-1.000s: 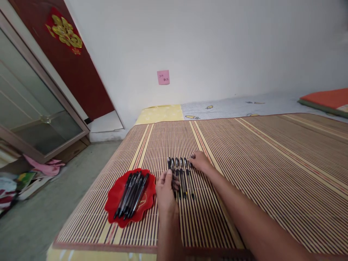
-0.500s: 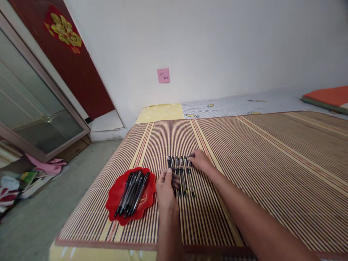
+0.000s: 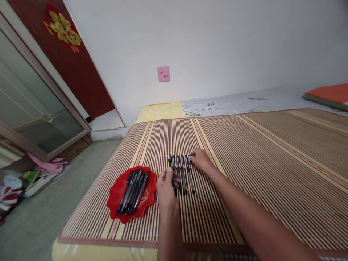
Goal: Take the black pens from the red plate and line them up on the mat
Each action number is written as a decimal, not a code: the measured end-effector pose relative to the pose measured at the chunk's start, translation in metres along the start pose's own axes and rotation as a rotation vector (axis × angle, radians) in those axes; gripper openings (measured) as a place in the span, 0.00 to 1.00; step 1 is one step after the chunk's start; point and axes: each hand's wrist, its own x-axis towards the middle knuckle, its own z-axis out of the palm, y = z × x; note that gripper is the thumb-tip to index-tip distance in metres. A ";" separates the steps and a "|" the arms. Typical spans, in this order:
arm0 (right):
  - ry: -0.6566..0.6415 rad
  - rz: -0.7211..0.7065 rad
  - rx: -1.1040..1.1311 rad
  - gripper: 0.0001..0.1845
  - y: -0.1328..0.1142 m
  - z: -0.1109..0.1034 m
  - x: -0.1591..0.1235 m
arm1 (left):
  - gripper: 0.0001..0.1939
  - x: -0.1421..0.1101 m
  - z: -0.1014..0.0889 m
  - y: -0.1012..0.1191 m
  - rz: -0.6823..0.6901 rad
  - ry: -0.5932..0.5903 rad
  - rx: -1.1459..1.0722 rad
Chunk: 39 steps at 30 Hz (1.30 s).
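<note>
Several black-capped clear pens (image 3: 183, 177) lie side by side in a row on the striped mat (image 3: 239, 159), caps toward the wall. My left hand (image 3: 168, 183) is closed around the leftmost pen, its thumb on top; the fingers cover that pen's lower part and reach over its neighbour. At the far right of the row, my right hand (image 3: 201, 158) has its fingers pinched at the cap of the rightmost pen. Left of my left hand stands a red scalloped plate (image 3: 115, 192), with several more black pens (image 3: 133, 192) piled in it.
A rubber band (image 3: 144, 198) seems to lie in the plate beside the pens. The mat covers a bed whose left edge drops to a grey floor (image 3: 81, 170). A pink note (image 3: 163, 74) is stuck on the wall. Folded orange bedding (image 3: 328, 93) lies at the far right.
The view has shifted slightly. Both hands keep nearly the same places at the two ends of the pen row, and the plate of pens stays put.
</note>
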 end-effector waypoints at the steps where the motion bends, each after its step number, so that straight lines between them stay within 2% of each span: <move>1: 0.000 0.000 0.003 0.05 0.001 0.000 0.000 | 0.23 0.000 0.000 0.000 0.000 0.001 0.001; 14: -0.020 -0.017 0.054 0.05 -0.001 -0.001 -0.004 | 0.23 0.001 -0.001 -0.001 0.011 0.008 0.026; 17: -0.007 -0.015 0.070 0.08 -0.005 -0.007 -0.007 | 0.23 0.001 -0.001 0.000 0.014 0.017 0.026; 20: 0.006 -0.033 0.107 0.13 -0.006 -0.019 -0.023 | 0.23 0.001 -0.001 0.002 0.007 0.019 0.013; 22: -0.028 -0.074 0.138 0.13 -0.003 -0.028 -0.041 | 0.23 0.001 -0.002 0.003 0.003 0.011 0.006; 26: -0.225 -0.162 0.188 0.11 0.008 -0.041 -0.086 | 0.23 0.001 -0.002 0.003 0.005 0.002 0.008; 30: -0.358 -0.133 0.171 0.25 0.011 -0.040 -0.117 | 0.23 0.000 -0.002 0.003 0.009 0.004 0.012; 34: -0.374 -0.134 0.123 0.32 0.000 -0.036 -0.129 | 0.23 0.000 -0.002 0.003 -0.007 0.008 -0.007; 39: -0.344 -0.160 0.094 0.27 -0.010 -0.034 -0.131 | 0.24 -0.001 -0.001 0.006 -0.004 0.023 -0.008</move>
